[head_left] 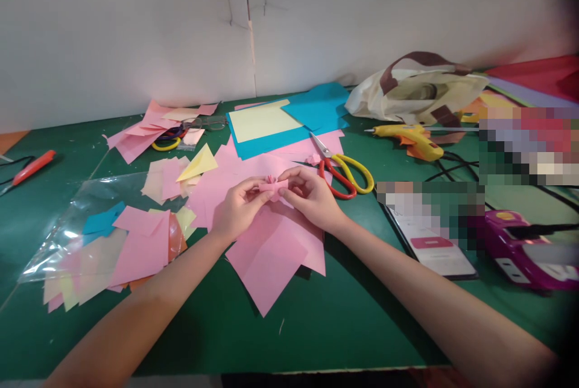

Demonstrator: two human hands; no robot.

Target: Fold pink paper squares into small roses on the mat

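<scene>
Between the fingertips of both hands is a small folded pink paper piece (273, 187), with narrow strips poking up at its top. My left hand (242, 206) pinches its left side, and my right hand (312, 195) pinches its right side. Sheets of pink paper (266, 261) lie on the table beneath the hands. Just beyond my right hand rest scissors (339, 171) with one red and one yellow handle, blades pointing away. Near their blades sits another small pink folded piece (313, 159).
Left are a clear plastic bag (58, 249) with coloured paper pieces and an orange-red tool (34, 168). Blue sheets (316, 107) and a cream sheet (257, 121) lie behind. Right are a yellow glue gun (411, 134), cloth bag (362, 98), phone (434, 255) and purple device (520, 255).
</scene>
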